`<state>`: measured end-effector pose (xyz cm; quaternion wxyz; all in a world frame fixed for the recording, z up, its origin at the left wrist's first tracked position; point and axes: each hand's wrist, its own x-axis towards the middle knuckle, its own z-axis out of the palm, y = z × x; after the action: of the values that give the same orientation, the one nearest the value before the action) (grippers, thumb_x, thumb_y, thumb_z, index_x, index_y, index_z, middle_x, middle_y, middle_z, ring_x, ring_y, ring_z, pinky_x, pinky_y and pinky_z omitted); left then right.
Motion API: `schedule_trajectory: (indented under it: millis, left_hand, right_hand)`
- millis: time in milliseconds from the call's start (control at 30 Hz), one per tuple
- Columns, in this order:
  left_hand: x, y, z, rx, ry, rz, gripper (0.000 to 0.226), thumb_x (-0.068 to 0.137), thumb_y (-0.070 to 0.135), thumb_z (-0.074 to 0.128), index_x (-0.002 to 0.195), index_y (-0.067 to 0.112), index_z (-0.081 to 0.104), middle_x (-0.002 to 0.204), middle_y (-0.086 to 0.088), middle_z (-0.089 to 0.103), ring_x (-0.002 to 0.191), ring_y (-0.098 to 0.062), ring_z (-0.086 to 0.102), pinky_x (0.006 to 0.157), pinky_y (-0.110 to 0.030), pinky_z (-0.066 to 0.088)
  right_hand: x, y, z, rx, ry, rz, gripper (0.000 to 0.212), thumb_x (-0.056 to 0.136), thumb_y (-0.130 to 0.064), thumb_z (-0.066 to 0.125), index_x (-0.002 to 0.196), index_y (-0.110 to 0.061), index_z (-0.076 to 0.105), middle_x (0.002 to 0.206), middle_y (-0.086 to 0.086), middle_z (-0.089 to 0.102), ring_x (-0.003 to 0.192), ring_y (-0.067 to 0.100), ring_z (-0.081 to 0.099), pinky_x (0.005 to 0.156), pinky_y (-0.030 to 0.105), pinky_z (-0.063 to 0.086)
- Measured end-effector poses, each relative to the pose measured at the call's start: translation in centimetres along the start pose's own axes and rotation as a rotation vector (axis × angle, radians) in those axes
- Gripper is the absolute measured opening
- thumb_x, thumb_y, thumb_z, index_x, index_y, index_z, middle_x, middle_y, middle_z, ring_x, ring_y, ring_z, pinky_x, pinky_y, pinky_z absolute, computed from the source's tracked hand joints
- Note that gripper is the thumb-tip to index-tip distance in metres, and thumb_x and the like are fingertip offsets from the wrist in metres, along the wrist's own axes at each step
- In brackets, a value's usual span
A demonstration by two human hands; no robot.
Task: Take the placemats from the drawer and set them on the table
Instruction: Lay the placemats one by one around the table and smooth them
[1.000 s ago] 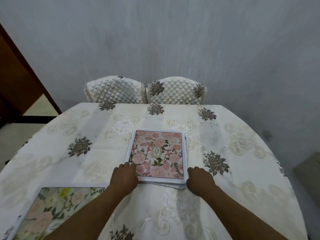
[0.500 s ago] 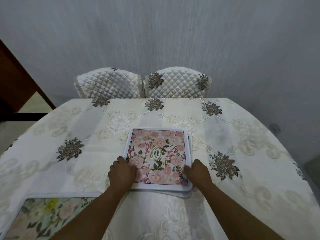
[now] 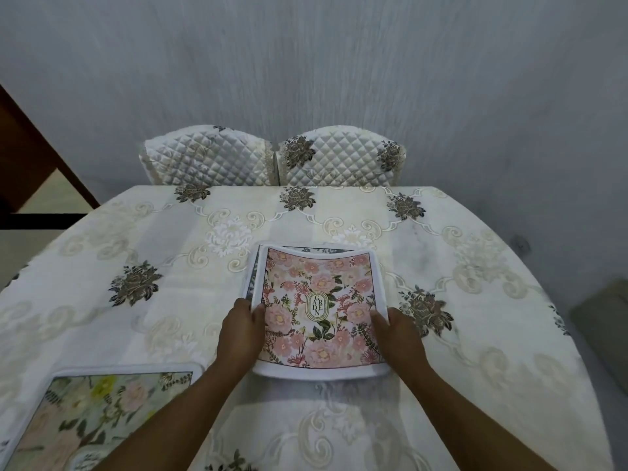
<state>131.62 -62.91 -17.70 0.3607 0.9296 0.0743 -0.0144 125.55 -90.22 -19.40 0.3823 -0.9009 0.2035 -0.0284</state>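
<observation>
Both hands, left hand (image 3: pixel 242 329) and right hand (image 3: pixel 399 334), now pinch the pink floral placemat (image 3: pixel 317 309), lifting its near edge off the stack (image 3: pixel 254 266), bowed.

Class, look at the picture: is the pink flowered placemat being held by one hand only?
No. Both the left hand and the right hand grip the pink placemat, one on each side edge.

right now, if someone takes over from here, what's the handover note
Left hand grips the left edge of the top pink floral placemat; right hand grips its right edge.
The mat is bowed, lifted off the stack at mid-table.
Done: one green floral placemat laid at the near left of the table.
Left: lay the pink mat at a seat, then the mats beneath it.
</observation>
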Motion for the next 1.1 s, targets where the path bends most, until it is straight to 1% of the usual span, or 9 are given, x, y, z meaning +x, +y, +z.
schedule_trajectory:
  millis: [267,367,467,567,667,800,933,1000,1100]
  left_hand:
    - [-14.0,1.5,1.6,-0.154,-0.084,0.09,0.018,0.097,0.029,0.048,0.08,0.025,0.045,0.073,0.002,0.058,0.066,-0.011,0.057,0.052,-0.028,0.039]
    - [-19.3,1.7,3.4,-0.157,-0.074,0.073,0.023,0.095,0.027,0.051,0.075,0.025,0.041,0.07,-0.001,0.053,0.064,-0.015,0.053,0.052,-0.027,0.036]
    - [-23.9,1.2,5.2,-0.104,-0.041,0.024,0.022,0.092,0.023,0.056,0.076,0.017,0.043,0.066,-0.005,0.051,0.062,-0.025,0.052,0.054,-0.035,0.038]
    - [-27.9,1.6,6.5,-0.056,-0.01,-0.031,0.023,0.091,0.024,0.059,0.074,0.018,0.043,0.063,-0.002,0.048,0.06,-0.026,0.051,0.054,-0.034,0.038]
    - [-30.5,2.2,7.4,-0.029,-0.002,-0.078,0.026,0.09,0.028,0.058,0.073,0.02,0.041,0.063,0.0,0.047,0.058,-0.021,0.05,0.052,-0.033,0.037]
    - [-31.8,2.3,8.7,-0.004,0.025,-0.094,0.025,0.089,0.025,0.061,0.073,0.017,0.043,0.063,0.0,0.047,0.058,-0.023,0.05,0.052,-0.035,0.038]
    - [-31.3,1.6,9.6,0.049,0.036,-0.13,0.028,0.089,0.024,0.062,0.071,0.015,0.043,0.062,-0.002,0.048,0.061,-0.029,0.055,0.054,-0.037,0.042]
    - [-30.8,1.0,9.8,0.091,0.028,-0.138,0.028,0.089,0.025,0.061,0.071,0.016,0.042,0.064,-0.003,0.048,0.064,-0.032,0.056,0.056,-0.037,0.042]
    - [-30.1,-0.2,9.9,0.163,0.008,-0.089,0.029,0.092,0.028,0.057,0.071,0.018,0.04,0.066,-0.004,0.048,0.063,-0.032,0.055,0.057,-0.038,0.043]
  right_hand:
    - [-11.0,7.8,-7.6,-0.003,0.024,0.11,0.038,0.092,-0.048,0.049,0.071,-0.016,0.05,0.061,0.004,0.055,0.057,0.016,0.054,0.056,0.035,0.042]
    - [-14.3,10.9,-9.3,-0.02,-0.027,0.167,0.029,0.093,-0.044,0.055,0.077,-0.018,0.057,0.07,0.001,0.062,0.067,0.017,0.06,0.062,0.034,0.046]
    - [-17.0,13.7,-10.6,0.005,-0.038,0.219,0.025,0.091,-0.041,0.059,0.085,-0.017,0.062,0.086,0.008,0.069,0.085,0.026,0.065,0.069,0.029,0.043]
    - [-19.5,15.3,-12.6,0.025,-0.062,0.257,0.022,0.09,-0.038,0.062,0.085,-0.016,0.06,0.084,0.011,0.064,0.087,0.027,0.063,0.072,0.028,0.042]
    - [-21.1,17.0,-13.8,0.077,-0.066,0.279,0.025,0.088,-0.035,0.066,0.09,-0.01,0.067,0.096,0.014,0.069,0.1,0.03,0.065,0.085,0.031,0.049]
    - [-21.7,18.0,-14.8,0.094,-0.099,0.29,0.037,0.088,-0.04,0.064,0.107,-0.008,0.068,0.121,0.014,0.066,0.119,0.029,0.057,0.101,0.03,0.043]
    - [-21.3,18.0,-14.6,0.105,-0.142,0.29,0.038,0.086,-0.051,0.058,0.097,-0.015,0.066,0.109,0.013,0.07,0.106,0.028,0.063,0.09,0.03,0.049]
    - [-21.1,18.3,-13.9,0.092,-0.165,0.281,0.025,0.089,-0.045,0.059,0.088,-0.021,0.06,0.1,0.012,0.071,0.098,0.028,0.065,0.079,0.028,0.048]
    - [-21.2,18.9,-13.1,0.091,-0.2,0.246,0.016,0.092,-0.041,0.056,0.086,-0.025,0.055,0.088,0.004,0.067,0.093,0.025,0.066,0.076,0.027,0.047]
